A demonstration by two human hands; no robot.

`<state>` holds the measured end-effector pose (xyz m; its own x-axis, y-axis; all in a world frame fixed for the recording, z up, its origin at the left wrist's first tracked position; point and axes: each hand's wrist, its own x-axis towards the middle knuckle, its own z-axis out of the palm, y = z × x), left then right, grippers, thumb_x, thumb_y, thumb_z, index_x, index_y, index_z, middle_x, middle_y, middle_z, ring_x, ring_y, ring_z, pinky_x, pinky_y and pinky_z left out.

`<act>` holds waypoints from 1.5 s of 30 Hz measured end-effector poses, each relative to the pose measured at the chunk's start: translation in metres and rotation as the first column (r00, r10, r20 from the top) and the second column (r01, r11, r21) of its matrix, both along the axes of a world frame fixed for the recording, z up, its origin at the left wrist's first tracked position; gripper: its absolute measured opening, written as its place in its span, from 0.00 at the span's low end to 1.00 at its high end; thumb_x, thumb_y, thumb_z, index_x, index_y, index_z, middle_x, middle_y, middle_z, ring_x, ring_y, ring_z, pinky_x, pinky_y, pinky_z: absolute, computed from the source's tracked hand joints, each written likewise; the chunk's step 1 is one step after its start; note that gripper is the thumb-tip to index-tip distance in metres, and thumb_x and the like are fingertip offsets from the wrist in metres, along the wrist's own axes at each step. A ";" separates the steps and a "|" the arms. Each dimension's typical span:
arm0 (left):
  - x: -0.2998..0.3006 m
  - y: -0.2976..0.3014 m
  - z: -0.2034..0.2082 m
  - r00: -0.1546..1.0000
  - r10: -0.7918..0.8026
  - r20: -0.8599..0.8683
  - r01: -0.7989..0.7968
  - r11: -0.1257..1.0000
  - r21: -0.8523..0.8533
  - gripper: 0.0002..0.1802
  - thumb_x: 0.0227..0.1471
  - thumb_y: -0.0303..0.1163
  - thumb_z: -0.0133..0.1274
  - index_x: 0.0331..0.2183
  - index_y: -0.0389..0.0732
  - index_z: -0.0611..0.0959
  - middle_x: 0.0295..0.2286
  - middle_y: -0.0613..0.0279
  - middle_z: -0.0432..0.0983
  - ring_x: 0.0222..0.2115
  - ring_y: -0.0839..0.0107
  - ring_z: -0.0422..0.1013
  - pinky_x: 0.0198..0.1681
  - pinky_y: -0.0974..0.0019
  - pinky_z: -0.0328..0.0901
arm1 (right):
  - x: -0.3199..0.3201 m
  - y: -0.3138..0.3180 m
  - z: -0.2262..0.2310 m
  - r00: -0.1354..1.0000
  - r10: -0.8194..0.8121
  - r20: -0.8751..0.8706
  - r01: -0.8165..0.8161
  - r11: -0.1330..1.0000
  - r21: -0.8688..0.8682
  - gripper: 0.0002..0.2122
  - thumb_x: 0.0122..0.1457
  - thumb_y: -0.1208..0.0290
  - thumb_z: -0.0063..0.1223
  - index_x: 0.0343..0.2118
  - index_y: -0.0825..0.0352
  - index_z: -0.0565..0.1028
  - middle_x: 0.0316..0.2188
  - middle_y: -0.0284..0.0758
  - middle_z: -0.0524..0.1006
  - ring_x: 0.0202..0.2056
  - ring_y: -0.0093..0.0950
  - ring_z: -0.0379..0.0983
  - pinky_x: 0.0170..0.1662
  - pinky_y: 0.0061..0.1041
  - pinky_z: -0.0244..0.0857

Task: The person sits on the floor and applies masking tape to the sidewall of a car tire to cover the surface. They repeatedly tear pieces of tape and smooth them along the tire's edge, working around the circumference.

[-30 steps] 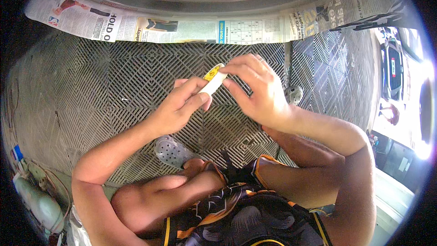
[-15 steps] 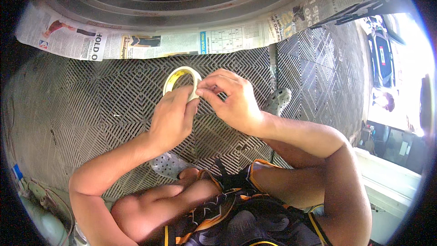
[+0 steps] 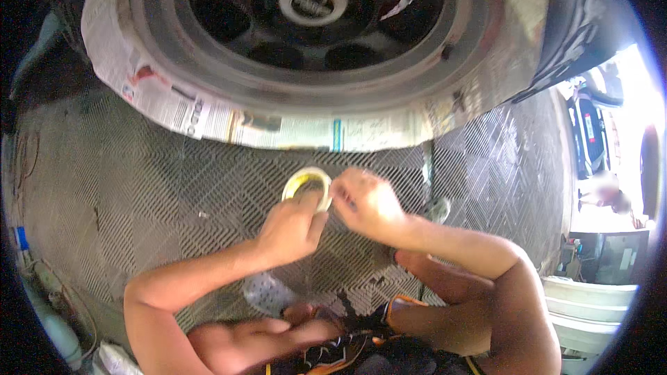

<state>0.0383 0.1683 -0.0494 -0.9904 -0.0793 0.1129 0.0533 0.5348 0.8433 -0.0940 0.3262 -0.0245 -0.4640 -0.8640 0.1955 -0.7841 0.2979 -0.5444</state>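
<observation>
A roll of pale masking tape (image 3: 297, 179) with a yellow inner wall is held up in front of me over the floor. My left hand (image 3: 295, 228) grips it from below, with fingers passing into the ring and the thumb outside. My right hand (image 3: 372, 201), a little blurred, pinches at the roll's right edge with thumb and fingertips together. Whether a loose tape end is between those fingertips is too small to make out. Beyond both hands stands a wheel (image 3: 240, 87) with dark spokes, and newspaper (image 3: 278, 132) wraps the tyre around its rim.
Ribbed grey floor tiles (image 3: 167, 201) spread beneath me. My two perforated clogs (image 3: 267, 295) show below the arms. White bins (image 3: 590, 302) stand at the right, near a dark cabinet (image 3: 611, 257). A hose (image 3: 87, 305) and a pale tank (image 3: 59, 337) lie at the lower left.
The view has tilted up, so more of the wheel and its hub shows and everything sits lower. Both hands keep their hold at the tape roll.
</observation>
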 end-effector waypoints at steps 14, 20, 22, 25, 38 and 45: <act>-0.007 -0.010 -0.003 0.984 -0.072 0.160 0.000 0.910 0.415 0.14 0.60 0.26 0.47 0.48 0.31 0.76 0.28 0.51 0.83 0.30 0.56 0.82 0.35 0.56 0.73 | -0.001 0.001 0.010 0.988 -0.019 0.156 0.027 0.998 -0.053 0.13 0.52 0.69 0.67 0.39 0.67 0.80 0.35 0.38 0.80 0.38 0.39 0.79 0.42 0.36 0.74; -0.006 -0.008 0.005 0.991 -0.048 0.129 0.004 0.946 0.324 0.13 0.65 0.31 0.47 0.46 0.34 0.77 0.27 0.48 0.81 0.30 0.51 0.80 0.36 0.51 0.73 | 0.002 -0.002 0.016 0.999 -0.009 -0.049 0.003 0.993 -0.118 0.07 0.51 0.73 0.67 0.34 0.65 0.82 0.32 0.37 0.83 0.36 0.36 0.80 0.42 0.34 0.74; -0.005 -0.012 0.001 0.994 -0.030 0.101 0.002 0.964 0.266 0.14 0.66 0.35 0.47 0.44 0.33 0.77 0.25 0.44 0.80 0.29 0.44 0.78 0.33 0.46 0.72 | 0.006 -0.007 0.022 0.998 -0.008 -0.064 -0.002 0.988 -0.154 0.04 0.52 0.76 0.66 0.31 0.68 0.81 0.33 0.39 0.83 0.35 0.38 0.81 0.41 0.35 0.74; 0.000 -0.011 -0.003 0.997 0.047 0.061 -0.059 0.974 0.217 0.16 0.67 0.37 0.46 0.38 0.32 0.76 0.24 0.37 0.77 0.28 0.38 0.76 0.30 0.39 0.68 | 0.013 -0.013 0.026 0.993 -0.027 0.116 0.039 0.994 -0.098 0.04 0.57 0.78 0.63 0.34 0.69 0.79 0.33 0.40 0.83 0.34 0.39 0.82 0.38 0.33 0.75; -0.016 -0.019 0.008 0.994 0.104 -0.017 -0.095 0.952 0.291 0.14 0.66 0.31 0.41 0.41 0.32 0.78 0.19 0.51 0.74 0.19 0.57 0.75 0.25 0.56 0.67 | 0.000 -0.013 0.027 0.846 -0.108 0.521 0.185 0.978 -0.097 0.06 0.67 0.75 0.54 0.41 0.72 0.75 0.37 0.42 0.81 0.37 0.29 0.83 0.35 0.26 0.77; -0.015 -0.023 0.019 0.999 0.048 0.002 -0.046 0.957 0.288 0.14 0.67 0.32 0.43 0.33 0.32 0.76 0.17 0.54 0.72 0.17 0.61 0.70 0.24 0.57 0.63 | -0.001 -0.012 0.035 0.694 -0.034 0.719 0.206 0.967 -0.153 0.08 0.70 0.75 0.49 0.44 0.75 0.70 0.42 0.42 0.78 0.41 0.27 0.81 0.38 0.25 0.82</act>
